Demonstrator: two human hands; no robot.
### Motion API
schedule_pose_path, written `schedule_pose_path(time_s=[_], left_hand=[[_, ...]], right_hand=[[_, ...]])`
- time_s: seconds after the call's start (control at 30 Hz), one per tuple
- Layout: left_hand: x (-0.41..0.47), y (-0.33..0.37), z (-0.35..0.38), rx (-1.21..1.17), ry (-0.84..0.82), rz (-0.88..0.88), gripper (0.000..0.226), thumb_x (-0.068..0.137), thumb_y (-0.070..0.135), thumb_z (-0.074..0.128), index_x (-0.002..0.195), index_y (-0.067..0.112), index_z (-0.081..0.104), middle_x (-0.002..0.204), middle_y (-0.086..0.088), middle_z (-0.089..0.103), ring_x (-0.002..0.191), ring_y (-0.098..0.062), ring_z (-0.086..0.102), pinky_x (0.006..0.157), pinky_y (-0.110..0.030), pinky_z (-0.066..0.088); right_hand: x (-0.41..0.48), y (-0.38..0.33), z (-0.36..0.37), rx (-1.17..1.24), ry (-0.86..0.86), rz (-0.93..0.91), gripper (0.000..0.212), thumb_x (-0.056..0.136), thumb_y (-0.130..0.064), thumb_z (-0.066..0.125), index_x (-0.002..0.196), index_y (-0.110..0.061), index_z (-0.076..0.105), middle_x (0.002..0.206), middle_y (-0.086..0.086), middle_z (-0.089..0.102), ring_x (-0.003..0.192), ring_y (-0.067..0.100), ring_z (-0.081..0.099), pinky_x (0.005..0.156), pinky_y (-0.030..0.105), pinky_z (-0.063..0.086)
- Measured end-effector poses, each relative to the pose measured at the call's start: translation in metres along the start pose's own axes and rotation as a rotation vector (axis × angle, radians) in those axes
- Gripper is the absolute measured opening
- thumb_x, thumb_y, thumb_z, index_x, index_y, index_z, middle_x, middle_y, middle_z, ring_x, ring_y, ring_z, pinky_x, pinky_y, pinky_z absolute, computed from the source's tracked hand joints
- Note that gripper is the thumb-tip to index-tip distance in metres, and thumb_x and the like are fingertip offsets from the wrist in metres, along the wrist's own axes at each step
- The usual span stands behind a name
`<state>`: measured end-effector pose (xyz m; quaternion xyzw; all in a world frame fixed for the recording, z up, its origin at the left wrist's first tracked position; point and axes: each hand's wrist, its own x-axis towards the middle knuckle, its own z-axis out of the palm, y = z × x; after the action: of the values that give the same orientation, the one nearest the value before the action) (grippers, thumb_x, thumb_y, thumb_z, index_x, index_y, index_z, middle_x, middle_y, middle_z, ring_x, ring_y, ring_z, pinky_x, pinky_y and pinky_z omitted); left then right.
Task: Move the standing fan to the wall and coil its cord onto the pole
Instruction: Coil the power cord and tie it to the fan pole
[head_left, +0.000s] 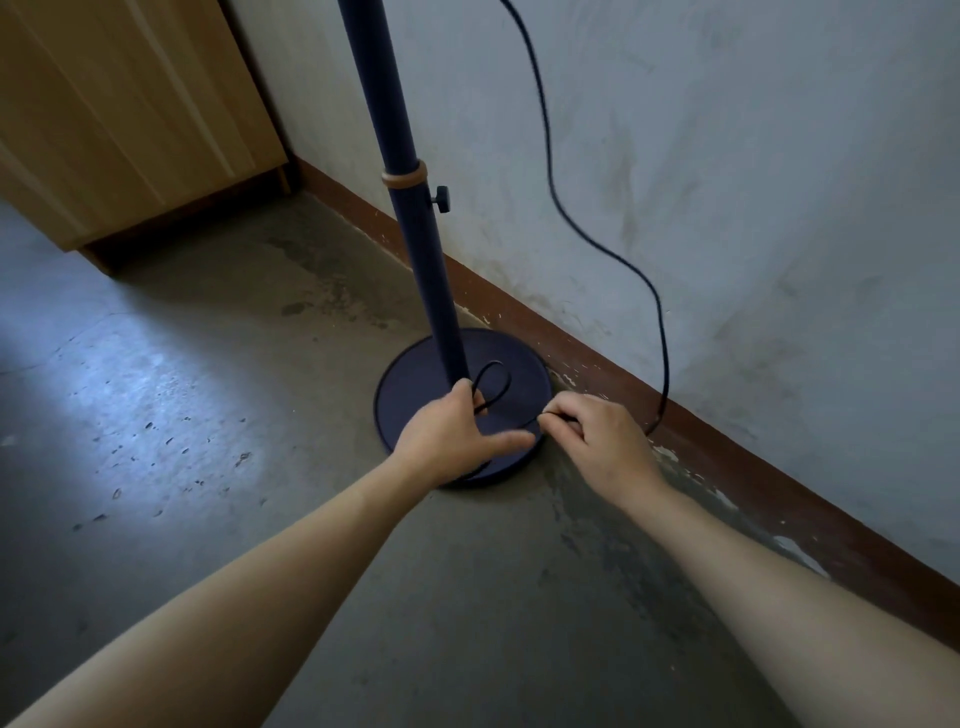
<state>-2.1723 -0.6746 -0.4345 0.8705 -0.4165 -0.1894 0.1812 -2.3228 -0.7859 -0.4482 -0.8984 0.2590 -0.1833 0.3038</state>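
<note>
We see one fan, of which only the pole (410, 208) and the round base (415, 395) are in view, one cord (545, 171), and our two hands. The pole stands upright on the base, its long axis running from the floor (208, 389) up out of the top of the view; in this wide-angle view it leans slightly to the left. One tan collar (404, 174) rings the pole partway up, with one small black knob (441, 199) sticking out toward the wall (727, 182). The base lies flat on the floor, its far edge just beside the brown skirting (597, 364) at the foot of the wall.

The cord drops from the top of the view in a loose wavy line in front of the wall, reaches the floor near the skirting, and runs across the base, where it forms one small loop beside the foot of the pole.

Our left hand (452, 426) is closed around the foot of the pole, with the loop of cord at its fingers and the thumb stretched out over the base. Our right hand (597, 441) pinches the cord between its fingertips just at the near right rim of the base. One wooden cabinet (130, 114) stands in the corner, well apart from the fan.
</note>
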Motion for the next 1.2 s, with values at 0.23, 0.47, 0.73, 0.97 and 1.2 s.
schedule_pose_path(time_s=[0.23, 0.47, 0.73, 0.97, 1.2], left_hand=[[-0.011, 0.005, 0.003, 0.392, -0.04, 0.078, 0.034, 0.088, 0.048, 0.057, 0.094, 0.018, 0.043, 0.092, -0.002, 0.065, 0.073, -0.019, 0.059, 0.063, -0.036, 0.052], [-0.012, 0.003, -0.01, -0.12, -0.192, 0.071, 0.031, 0.099, 0.032, 0.042, 0.071, 0.021, 0.048, 0.064, 0.003, 0.055, 0.057, -0.014, 0.052, 0.065, -0.036, 0.047], [-0.015, 0.011, -0.021, -0.692, -0.121, 0.119, 0.034, 0.101, 0.027, 0.038, 0.072, 0.015, 0.05, 0.066, 0.006, 0.053, 0.059, -0.008, 0.048, 0.057, -0.019, 0.046], [-0.018, 0.034, -0.028, -0.96, -0.007, 0.072, 0.028, 0.101, 0.032, 0.038, 0.111, 0.031, 0.064, 0.109, 0.003, 0.065, 0.085, -0.013, 0.06, 0.065, -0.024, 0.052], [-0.019, 0.051, -0.035, -1.35, -0.073, 0.058, 0.033, 0.102, 0.027, 0.033, 0.111, 0.017, 0.063, 0.112, 0.002, 0.069, 0.098, -0.011, 0.064, 0.071, -0.027, 0.046]], right_hand=[[0.001, -0.015, -0.004, 0.03, 0.108, -0.035, 0.02, 0.08, -0.044, 0.063, 0.07, -0.027, 0.064, 0.052, -0.012, 0.049, 0.057, 0.004, 0.051, 0.049, 0.025, 0.039], [0.009, -0.012, -0.016, 0.036, 0.264, -0.048, 0.02, 0.084, -0.044, 0.057, 0.076, -0.029, 0.066, 0.07, -0.016, 0.064, 0.064, -0.001, 0.056, 0.071, 0.029, 0.049], [0.011, -0.008, -0.024, -0.181, 0.392, -0.032, 0.02, 0.089, -0.039, 0.054, 0.091, -0.033, 0.072, 0.087, -0.013, 0.071, 0.1, 0.011, 0.06, 0.103, 0.043, 0.029], [0.013, -0.018, -0.018, -0.242, 0.366, -0.052, 0.026, 0.092, -0.04, 0.043, 0.095, -0.034, 0.068, 0.093, -0.015, 0.071, 0.098, 0.015, 0.051, 0.098, 0.036, 0.027], [0.01, -0.018, -0.012, -0.26, 0.34, -0.133, 0.017, 0.09, -0.026, 0.055, 0.101, -0.027, 0.069, 0.1, -0.01, 0.069, 0.094, 0.022, 0.057, 0.081, 0.036, 0.039]])
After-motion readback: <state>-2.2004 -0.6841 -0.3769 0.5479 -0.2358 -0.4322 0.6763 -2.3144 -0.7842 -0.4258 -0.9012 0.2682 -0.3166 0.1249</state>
